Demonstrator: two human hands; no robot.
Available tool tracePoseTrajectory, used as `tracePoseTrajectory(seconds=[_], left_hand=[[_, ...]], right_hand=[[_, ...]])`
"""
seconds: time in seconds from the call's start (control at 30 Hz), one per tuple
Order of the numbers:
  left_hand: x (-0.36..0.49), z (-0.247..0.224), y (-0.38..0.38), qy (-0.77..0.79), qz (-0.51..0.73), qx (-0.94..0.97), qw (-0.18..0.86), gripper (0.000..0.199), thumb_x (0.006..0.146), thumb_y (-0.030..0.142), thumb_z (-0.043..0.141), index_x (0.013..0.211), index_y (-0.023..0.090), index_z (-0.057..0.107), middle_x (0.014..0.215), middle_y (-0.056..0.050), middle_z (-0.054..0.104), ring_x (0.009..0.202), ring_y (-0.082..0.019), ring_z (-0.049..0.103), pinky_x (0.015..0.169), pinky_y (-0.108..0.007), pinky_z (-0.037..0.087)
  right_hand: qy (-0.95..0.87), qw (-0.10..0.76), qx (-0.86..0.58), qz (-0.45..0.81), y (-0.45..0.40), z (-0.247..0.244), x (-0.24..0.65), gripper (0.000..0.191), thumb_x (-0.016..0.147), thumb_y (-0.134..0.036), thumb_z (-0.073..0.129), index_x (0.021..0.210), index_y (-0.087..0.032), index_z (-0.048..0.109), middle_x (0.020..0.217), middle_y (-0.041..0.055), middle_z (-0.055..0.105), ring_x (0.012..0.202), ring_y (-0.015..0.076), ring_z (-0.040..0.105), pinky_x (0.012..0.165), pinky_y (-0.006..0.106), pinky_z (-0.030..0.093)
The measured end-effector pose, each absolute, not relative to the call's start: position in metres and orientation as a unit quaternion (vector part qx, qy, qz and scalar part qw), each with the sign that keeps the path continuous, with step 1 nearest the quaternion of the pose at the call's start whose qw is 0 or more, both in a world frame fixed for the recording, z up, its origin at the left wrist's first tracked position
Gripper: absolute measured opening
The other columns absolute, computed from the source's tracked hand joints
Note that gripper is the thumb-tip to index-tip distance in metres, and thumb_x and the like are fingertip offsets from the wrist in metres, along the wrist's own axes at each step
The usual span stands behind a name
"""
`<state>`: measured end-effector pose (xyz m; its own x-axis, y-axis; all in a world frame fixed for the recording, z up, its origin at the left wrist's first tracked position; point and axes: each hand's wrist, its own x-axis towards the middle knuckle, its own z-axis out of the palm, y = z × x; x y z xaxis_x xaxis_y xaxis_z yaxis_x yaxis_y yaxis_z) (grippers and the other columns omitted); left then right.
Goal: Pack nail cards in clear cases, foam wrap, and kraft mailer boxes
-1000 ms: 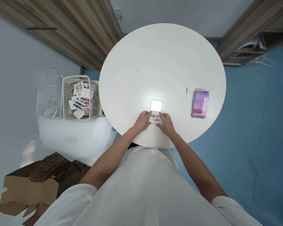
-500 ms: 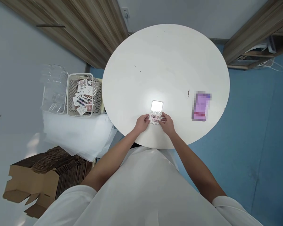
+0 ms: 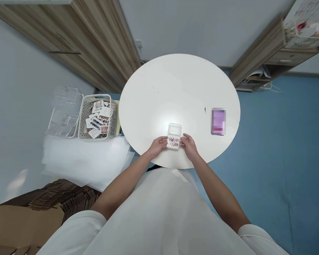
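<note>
A small clear plastic box (image 3: 173, 148) rests on the white table with its lid (image 3: 174, 129) raised away from me. Inside it lie several pinkish press-on nails (image 3: 173, 141) in rows. My left hand (image 3: 158, 147) holds the box's left edge, fingertips pressed against it. On the opposite side, my right hand (image 3: 189, 146) is open, index finger lifted and fingers apart; its other fingertips are right by the box's edge, and whether they touch it I cannot tell.
The round table (image 3: 180, 81) carries a blurred purple phone-like object (image 3: 218, 121) at right. Left of it stand a perforated white basket (image 3: 113, 117) of carded nail sets and a bin of clear plastic cases (image 3: 65, 113). White sheets (image 3: 85, 156) and flattened cardboard boxes (image 3: 29, 225) lie nearer me.
My right hand has loosened from the box's right side, its index finger now lifted. The left hand stays at the box. The view has shifted, showing more of the cabinets.
</note>
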<state>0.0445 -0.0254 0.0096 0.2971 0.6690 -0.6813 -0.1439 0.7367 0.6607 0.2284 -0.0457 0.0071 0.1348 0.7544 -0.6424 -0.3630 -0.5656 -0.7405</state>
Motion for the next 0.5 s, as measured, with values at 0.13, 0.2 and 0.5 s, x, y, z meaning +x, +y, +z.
tracePoseTrajectory(seconds=[0.13, 0.2, 0.5], left_hand=[[0.033, 0.019, -0.035, 0.492, 0.267, 0.248, 0.79, 0.036, 0.063, 0.024, 0.071, 0.096, 0.018, 0.057, 0.084, -0.002, 0.059, 0.072, -0.009, 0.057, 0.07, -0.027, 0.046], [0.028, 0.023, -0.039, 0.481, 0.26, 0.25, 0.799, 0.037, 0.063, 0.023, 0.072, 0.096, 0.017, 0.057, 0.081, -0.002, 0.059, 0.072, -0.01, 0.057, 0.069, -0.027, 0.046], [0.005, 0.037, -0.048, 0.424, 0.238, 0.222, 0.845, 0.033, 0.068, 0.019, 0.068, 0.098, 0.017, 0.056, 0.089, -0.006, 0.062, 0.077, -0.011, 0.059, 0.072, -0.026, 0.048]], right_hand=[[-0.122, 0.425, -0.552, 0.707, -0.05, 0.019, 0.221, 0.029, 0.069, -0.044, 0.06, 0.086, -0.021, 0.057, 0.086, 0.0036, 0.061, 0.076, 0.0149, 0.058, 0.068, 0.028, 0.049], [-0.132, 0.42, -0.529, 0.726, -0.051, 0.024, 0.217, 0.026, 0.07, -0.04, 0.061, 0.085, -0.02, 0.057, 0.086, 0.0047, 0.063, 0.078, 0.0156, 0.06, 0.071, 0.03, 0.05], [-0.196, 0.476, -0.532, 0.672, -0.068, 0.038, 0.196, 0.033, 0.067, -0.036, 0.063, 0.097, -0.026, 0.052, 0.106, 0.0027, 0.061, 0.086, 0.0162, 0.061, 0.07, 0.035, 0.052]])
